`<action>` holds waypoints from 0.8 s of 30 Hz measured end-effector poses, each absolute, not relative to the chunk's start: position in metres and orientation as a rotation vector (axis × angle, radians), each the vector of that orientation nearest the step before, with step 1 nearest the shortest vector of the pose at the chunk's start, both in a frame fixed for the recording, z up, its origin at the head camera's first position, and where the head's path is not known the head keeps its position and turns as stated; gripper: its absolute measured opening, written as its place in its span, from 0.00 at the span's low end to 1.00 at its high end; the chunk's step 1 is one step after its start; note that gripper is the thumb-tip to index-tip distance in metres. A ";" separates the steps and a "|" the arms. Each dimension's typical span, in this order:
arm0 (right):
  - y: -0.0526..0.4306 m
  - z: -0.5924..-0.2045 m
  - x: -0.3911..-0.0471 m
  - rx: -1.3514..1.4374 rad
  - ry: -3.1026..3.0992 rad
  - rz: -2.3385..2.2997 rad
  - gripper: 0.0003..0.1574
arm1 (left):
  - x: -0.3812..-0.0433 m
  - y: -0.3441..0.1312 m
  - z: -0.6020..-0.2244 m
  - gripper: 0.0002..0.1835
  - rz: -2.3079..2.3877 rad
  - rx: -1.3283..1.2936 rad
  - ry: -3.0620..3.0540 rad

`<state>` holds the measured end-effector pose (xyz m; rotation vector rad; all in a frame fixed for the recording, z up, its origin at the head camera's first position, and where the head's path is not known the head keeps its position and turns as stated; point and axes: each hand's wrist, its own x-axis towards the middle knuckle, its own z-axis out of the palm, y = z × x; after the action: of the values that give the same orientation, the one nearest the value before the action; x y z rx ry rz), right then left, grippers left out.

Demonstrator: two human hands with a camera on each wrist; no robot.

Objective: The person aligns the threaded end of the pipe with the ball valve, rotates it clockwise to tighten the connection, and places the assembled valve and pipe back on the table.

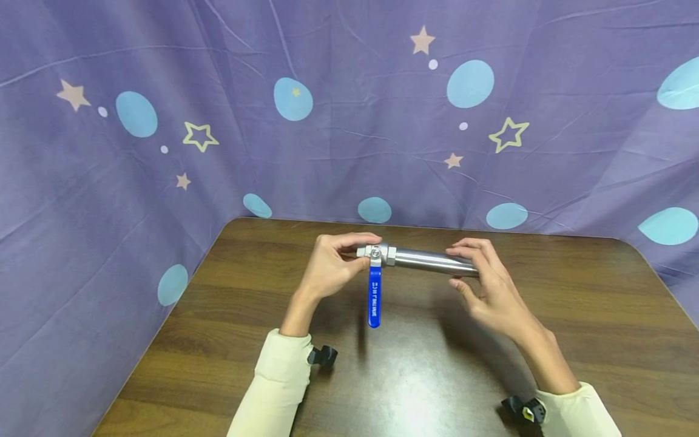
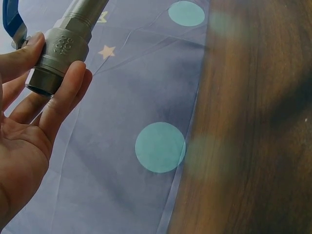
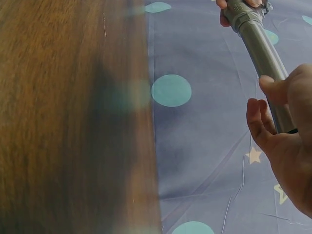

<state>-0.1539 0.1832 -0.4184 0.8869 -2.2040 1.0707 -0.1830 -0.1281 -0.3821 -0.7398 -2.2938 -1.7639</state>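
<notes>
A steel ball valve (image 1: 388,254) with a blue lever handle (image 1: 374,297) is held above the table, joined to a smooth metal pipe (image 1: 426,260). My left hand (image 1: 333,265) pinches the valve body near its open end, thumb on one side and fingers on the other. In the left wrist view the valve body (image 2: 61,51) shows raised lettering, and its round opening faces the palm. Around the pipe's far end curls my right hand (image 1: 494,294). The right wrist view has the thumb over the pipe (image 3: 263,51), with fingers behind it.
A brown wooden table (image 1: 218,340) lies below both hands. Behind and to the left hangs a purple curtain (image 1: 338,158) with stars and blue spots, meeting the table's back edge. Dark wrist mounts (image 1: 324,356) sit at both sleeve cuffs.
</notes>
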 end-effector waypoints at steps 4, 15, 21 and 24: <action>0.181 -0.418 -0.155 0.895 -2.143 1.068 0.35 | -0.183 -0.128 -0.383 0.19 -1.774 -0.735 -2.299; 0.183 -0.419 -0.154 0.843 -2.167 1.099 0.30 | -0.182 -0.128 -0.382 0.20 -1.774 -0.736 -2.296; 0.183 -0.419 -0.154 0.830 -2.174 1.108 0.31 | -0.182 -0.128 -0.382 0.20 -1.781 -0.732 -2.291; 0.184 -0.420 -0.154 0.829 -2.175 1.121 0.32 | -0.182 -0.128 -0.382 0.20 -1.784 -0.735 -2.290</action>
<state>-0.1544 0.1840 -0.4198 0.8291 -2.1748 1.1215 -0.1822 -0.1284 -0.3820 -0.7355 -2.2897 -1.7839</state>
